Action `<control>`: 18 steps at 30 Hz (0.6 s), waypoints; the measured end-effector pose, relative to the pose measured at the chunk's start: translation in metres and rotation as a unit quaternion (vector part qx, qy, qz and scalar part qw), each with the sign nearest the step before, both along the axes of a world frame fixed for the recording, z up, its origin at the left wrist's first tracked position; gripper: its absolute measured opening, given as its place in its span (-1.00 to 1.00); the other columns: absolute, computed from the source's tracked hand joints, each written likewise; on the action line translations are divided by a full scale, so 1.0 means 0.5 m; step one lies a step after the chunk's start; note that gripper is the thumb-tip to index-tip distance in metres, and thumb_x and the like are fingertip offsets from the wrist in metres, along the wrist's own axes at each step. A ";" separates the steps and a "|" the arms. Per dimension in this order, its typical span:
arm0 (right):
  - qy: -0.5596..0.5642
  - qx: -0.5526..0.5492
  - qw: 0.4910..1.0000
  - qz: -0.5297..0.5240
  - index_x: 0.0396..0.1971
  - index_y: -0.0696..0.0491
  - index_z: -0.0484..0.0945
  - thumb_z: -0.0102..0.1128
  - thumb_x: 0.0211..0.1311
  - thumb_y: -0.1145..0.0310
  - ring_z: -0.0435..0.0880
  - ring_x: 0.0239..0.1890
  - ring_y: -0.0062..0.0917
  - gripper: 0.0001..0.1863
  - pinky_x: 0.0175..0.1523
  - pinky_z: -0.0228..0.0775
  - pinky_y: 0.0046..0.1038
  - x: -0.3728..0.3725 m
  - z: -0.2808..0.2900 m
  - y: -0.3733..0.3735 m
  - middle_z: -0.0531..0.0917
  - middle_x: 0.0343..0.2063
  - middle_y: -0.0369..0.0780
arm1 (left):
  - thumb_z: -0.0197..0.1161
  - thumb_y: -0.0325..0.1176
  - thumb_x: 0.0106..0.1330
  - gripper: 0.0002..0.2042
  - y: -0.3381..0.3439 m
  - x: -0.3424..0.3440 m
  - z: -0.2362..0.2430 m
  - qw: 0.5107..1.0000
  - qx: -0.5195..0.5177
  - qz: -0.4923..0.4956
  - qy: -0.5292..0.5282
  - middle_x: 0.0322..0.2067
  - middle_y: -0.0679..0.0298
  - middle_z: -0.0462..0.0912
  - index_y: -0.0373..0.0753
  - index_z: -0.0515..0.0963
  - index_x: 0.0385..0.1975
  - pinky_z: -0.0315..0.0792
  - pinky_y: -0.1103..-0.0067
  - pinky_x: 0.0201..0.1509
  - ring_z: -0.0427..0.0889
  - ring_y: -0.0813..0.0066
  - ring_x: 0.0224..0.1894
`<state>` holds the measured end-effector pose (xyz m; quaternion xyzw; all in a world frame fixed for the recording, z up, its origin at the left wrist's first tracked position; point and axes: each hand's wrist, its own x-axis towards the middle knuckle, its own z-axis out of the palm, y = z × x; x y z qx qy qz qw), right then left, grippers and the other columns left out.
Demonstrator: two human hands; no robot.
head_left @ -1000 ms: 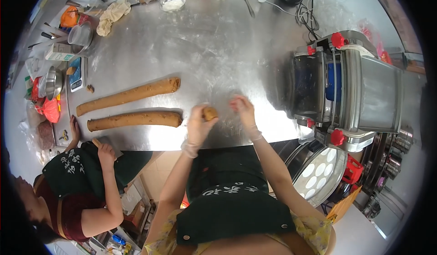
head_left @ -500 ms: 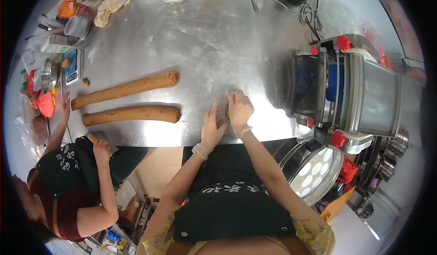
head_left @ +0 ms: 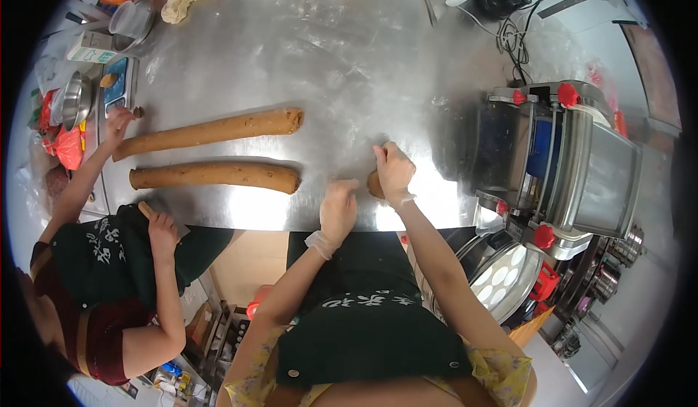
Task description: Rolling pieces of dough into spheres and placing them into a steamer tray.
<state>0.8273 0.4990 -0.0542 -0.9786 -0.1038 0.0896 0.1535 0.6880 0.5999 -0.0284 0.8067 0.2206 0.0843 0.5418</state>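
Dough piece point(head_left: 374, 186): on the steel bench point(head_left: 349, 51), near the front edge, partly covered by the right hand point(head_left: 395, 171), showing along that hand's left side. Right hand is the nearer one: fingers bent over the piece, touching it by appearance; whether they grip cannot be told. Piece's long axis: not readable, too much hidden. Left hand point(head_left: 339, 209) sits closer to the front edge, loosely curled, apart from the piece, which lies to its right and slightly farther in; nothing visible in it, palm hidden. Outward, left: near dough roll point(head_left: 214, 177), roughly parallel to the front edge; beyond it, far dough roll point(head_left: 214, 130), right end angled away from that edge. Toward the bench's right end: machine with red knobs point(head_left: 600, 178).
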 end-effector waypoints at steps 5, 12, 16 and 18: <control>-0.190 0.037 0.978 0.074 -0.46 -0.01 0.49 0.32 0.20 0.14 0.61 -0.49 -0.28 -0.73 -0.39 0.45 -0.28 0.013 -0.041 -0.002 0.58 -0.54 -0.23 | 0.19 -0.56 0.05 -0.73 -0.033 -0.010 0.016 0.948 0.174 -0.246 -0.103 -0.13 0.19 0.62 -0.17 0.57 -0.22 0.52 0.34 -0.01 0.58 0.20 -0.01; -0.264 0.045 0.951 0.152 -0.41 -0.04 0.51 0.30 0.23 0.21 0.60 -0.52 -0.28 -0.81 -0.41 0.41 -0.25 -0.041 -0.016 0.033 0.55 -0.54 -0.27 | 0.18 -0.68 0.09 -0.76 0.022 -0.026 0.006 0.992 0.101 -0.077 -0.014 -0.31 0.16 0.62 -0.20 0.53 -0.28 0.52 0.34 -0.16 0.62 0.17 -0.20; -0.206 0.077 0.966 0.136 -0.41 -0.04 0.52 0.29 0.23 0.22 0.57 -0.52 -0.28 -0.82 -0.40 0.40 -0.20 -0.017 -0.032 0.037 0.55 -0.56 -0.27 | 0.22 -0.64 0.15 -0.80 0.011 0.027 -0.016 0.998 0.064 -0.004 -0.011 -0.35 0.13 0.61 -0.21 0.52 -0.27 0.52 0.38 -0.23 0.64 0.15 -0.29; -0.086 0.123 0.988 0.042 -0.42 -0.04 0.54 0.29 0.23 0.24 0.54 -0.54 -0.28 -0.85 -0.41 0.40 -0.22 -0.014 -0.046 0.015 0.54 -0.58 -0.26 | 0.25 -0.61 0.17 -0.80 0.001 0.032 -0.027 0.997 0.073 0.000 0.010 -0.35 0.11 0.61 -0.22 0.54 -0.23 0.53 0.41 -0.24 0.64 0.14 -0.33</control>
